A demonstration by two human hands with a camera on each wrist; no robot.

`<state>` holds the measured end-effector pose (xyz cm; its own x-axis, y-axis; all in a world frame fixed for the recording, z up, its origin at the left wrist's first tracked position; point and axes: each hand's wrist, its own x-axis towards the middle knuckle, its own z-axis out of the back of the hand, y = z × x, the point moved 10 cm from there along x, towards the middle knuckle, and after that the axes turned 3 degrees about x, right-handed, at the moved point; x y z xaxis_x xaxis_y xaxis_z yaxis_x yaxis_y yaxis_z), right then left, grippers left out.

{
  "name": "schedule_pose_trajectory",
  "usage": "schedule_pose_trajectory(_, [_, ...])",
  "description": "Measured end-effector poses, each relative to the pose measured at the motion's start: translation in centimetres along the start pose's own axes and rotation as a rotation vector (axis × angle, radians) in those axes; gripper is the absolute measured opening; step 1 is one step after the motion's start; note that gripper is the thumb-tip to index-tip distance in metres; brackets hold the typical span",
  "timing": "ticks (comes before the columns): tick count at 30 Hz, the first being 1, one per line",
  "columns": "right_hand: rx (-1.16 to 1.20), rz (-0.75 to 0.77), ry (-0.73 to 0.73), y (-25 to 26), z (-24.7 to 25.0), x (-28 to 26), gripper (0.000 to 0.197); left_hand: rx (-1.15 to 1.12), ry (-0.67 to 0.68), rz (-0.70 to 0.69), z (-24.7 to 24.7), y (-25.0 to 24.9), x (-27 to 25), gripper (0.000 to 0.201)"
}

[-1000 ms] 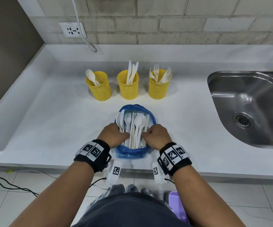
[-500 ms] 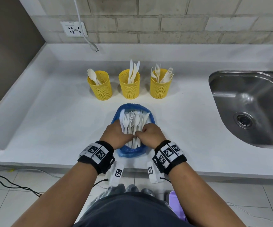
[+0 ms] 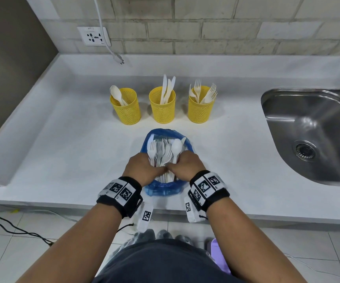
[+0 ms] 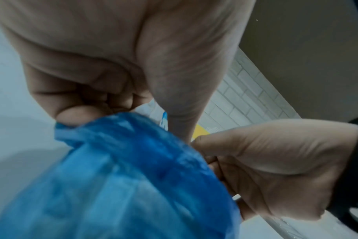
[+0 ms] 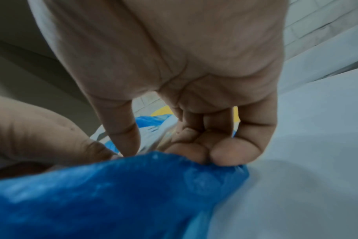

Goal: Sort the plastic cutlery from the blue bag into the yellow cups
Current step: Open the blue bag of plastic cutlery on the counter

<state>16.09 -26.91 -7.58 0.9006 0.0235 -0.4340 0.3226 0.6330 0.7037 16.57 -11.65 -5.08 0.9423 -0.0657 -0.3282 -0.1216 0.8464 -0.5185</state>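
The blue bag (image 3: 163, 189) lies open on the white counter near its front edge, with a bundle of white plastic cutlery (image 3: 165, 154) in it. My left hand (image 3: 144, 167) and right hand (image 3: 185, 165) meet over the bundle, both with curled fingers gripping it at the handles. In the wrist views the left hand (image 4: 96, 103) and right hand (image 5: 204, 142) press against the bag's (image 4: 123, 177) crumpled edge. Behind stand three yellow cups: the left cup (image 3: 126, 111) with spoons, the middle cup (image 3: 162, 110) with knives, the right cup (image 3: 200, 110) with forks.
A steel sink (image 3: 312, 135) is sunk into the counter at the right. A wall socket (image 3: 93, 35) with a hanging white cable (image 3: 112, 52) is at the back left. The counter has a raised rim on the left.
Both hands have come together from the bag's sides to its middle, bunching the cutlery into one bundle. A spoon now stands out above the rest.
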Motion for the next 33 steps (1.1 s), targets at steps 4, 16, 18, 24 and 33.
schedule_pose_trajectory(4, [-0.023, -0.023, -0.009, -0.3, 0.3, 0.0, 0.025, -0.006, -0.004, 0.078, 0.2, 0.6, 0.1, 0.036])
schedule_pose_trajectory(16, [-0.113, -0.028, -0.028, -0.5, 0.0, -0.2, 0.036, -0.037, 0.011, 0.029, 0.1, 0.6, -0.6, 0.018])
schedule_pose_trajectory(18, [-0.094, -0.026, -0.039, -0.6, 0.2, -0.2, 0.033, -0.043, 0.008, 0.044, 0.4, 0.7, -0.5, 0.014])
schedule_pose_trajectory(24, [0.016, -0.037, -0.069, -1.0, 0.4, -0.6, 0.035, -0.09, 0.005, 0.06, 0.0, 0.8, -0.6, 0.012])
schedule_pose_trajectory(33, [0.069, -0.013, -0.071, -1.6, 0.7, -0.6, 0.023, -0.182, -0.008, 0.066, -0.1, 1.4, 0.1, 0.025])
